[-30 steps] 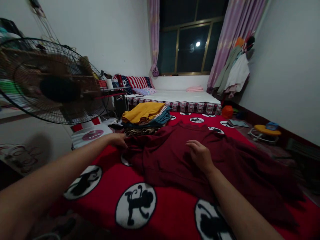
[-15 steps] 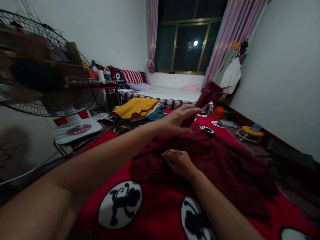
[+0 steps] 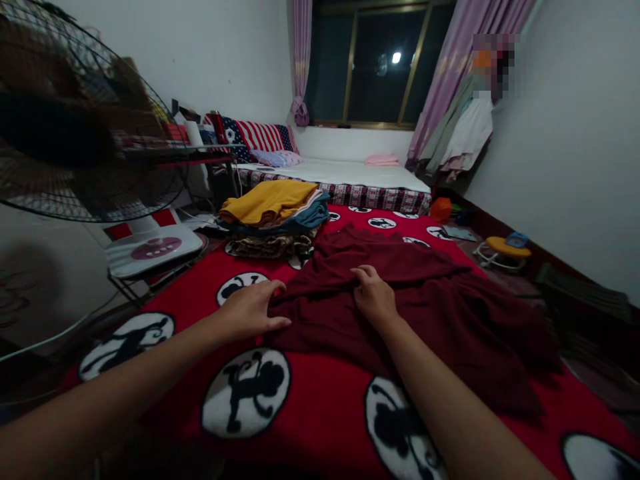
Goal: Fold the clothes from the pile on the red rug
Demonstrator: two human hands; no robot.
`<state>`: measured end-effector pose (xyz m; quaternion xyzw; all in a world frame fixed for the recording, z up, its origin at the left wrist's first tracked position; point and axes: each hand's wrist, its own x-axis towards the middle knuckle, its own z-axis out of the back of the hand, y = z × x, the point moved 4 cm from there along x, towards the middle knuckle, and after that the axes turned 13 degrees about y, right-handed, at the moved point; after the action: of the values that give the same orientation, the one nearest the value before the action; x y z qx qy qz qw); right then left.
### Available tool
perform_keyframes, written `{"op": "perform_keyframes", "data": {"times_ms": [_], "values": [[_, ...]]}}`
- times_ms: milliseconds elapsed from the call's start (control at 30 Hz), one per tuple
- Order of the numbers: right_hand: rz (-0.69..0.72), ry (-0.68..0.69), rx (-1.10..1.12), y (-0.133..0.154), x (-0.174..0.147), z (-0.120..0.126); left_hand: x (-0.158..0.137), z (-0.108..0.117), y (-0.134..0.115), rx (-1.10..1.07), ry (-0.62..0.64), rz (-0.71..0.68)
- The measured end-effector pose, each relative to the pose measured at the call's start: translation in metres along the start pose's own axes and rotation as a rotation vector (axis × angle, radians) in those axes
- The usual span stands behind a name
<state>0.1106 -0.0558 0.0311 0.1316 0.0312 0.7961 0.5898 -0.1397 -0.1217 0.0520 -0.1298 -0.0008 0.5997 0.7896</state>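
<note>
A maroon garment [image 3: 440,320] lies spread and wrinkled over a red blanket [image 3: 310,413] patterned with white ovals and black monkey figures. My left hand [image 3: 257,308] is at the garment's left edge, thumb and fingers apart, with no cloth visibly gripped. On the middle of the garment rests my right hand [image 3: 375,297], its fingers curled and pinched together on the fabric. The fingertips are partly hidden. Beyond my left hand stands a stack of folded clothes [image 3: 275,203], mustard yellow on top, with teal and brown patterned pieces beneath.
A large fan [image 3: 95,127] stands close at the left, above a folding chair [image 3: 155,250]. A low bed [image 3: 330,175] lies under the window. On the right are a yellow stool [image 3: 507,247], a dark green seat [image 3: 585,293] and clothes hanging [image 3: 467,137] by the wall.
My left hand has come down and back to the left, and the raised maroon cloth now lies flat. My right hand has shifted slightly right and up in view.
</note>
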Motion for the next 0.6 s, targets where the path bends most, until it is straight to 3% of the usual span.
{"op": "perform_keyframes", "data": {"times_ms": [167,333,433,500,600], "values": [[0.015,0.052,-0.002,-0.004,0.01,0.001,0.003,-0.006,0.01,-0.236,-0.051,-0.004],[0.069,-0.288,0.3,-0.032,0.031,0.036,0.014,0.025,-0.009,-0.816,-0.196,-0.165],[0.043,-0.461,0.375,-0.052,0.039,0.064,0.015,0.048,-0.044,-0.852,-0.277,-0.292],[0.013,-0.511,0.376,-0.064,0.037,0.075,0.014,0.048,-0.071,-0.771,-0.21,-0.369],[-0.041,-0.489,0.307,-0.083,0.02,0.072,0.012,0.026,-0.103,-0.577,0.04,-0.474]]}}
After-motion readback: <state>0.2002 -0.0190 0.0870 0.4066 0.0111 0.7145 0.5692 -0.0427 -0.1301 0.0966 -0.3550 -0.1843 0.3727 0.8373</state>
